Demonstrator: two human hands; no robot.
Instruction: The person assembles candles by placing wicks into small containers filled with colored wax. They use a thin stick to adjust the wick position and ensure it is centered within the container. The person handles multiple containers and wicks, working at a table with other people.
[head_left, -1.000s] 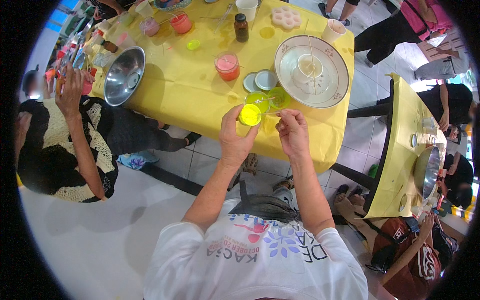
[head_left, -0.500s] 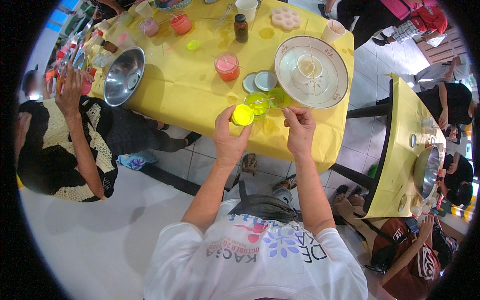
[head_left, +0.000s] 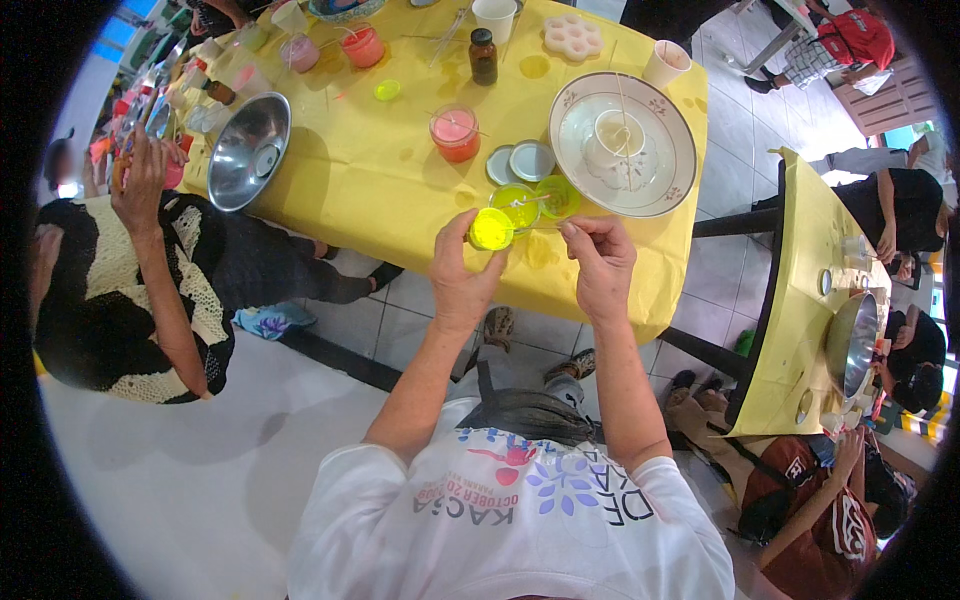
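Note:
My left hand is wrapped round a small cup with bright neon-yellow contents, held above the near edge of the table. In a pinch, my right hand holds a thin stick that points left toward the cup. Whether its tip touches the yellow contents is too small to tell. Just beyond the cup stands a glass jar of neon yellow with a thin stick or wick across it. A yellow-green round piece lies beside the jar. Two silver lids lie behind them.
A large plate holding a white cup stands right. Farther back are a pink-red jar, a brown bottle and a pink flower-shaped mold. A steel bowl sits left, near another person.
The cup in my left hand has shifted slightly right and looks a little more tipped. My right hand has moved slightly, and its stick now reaches toward the cup.

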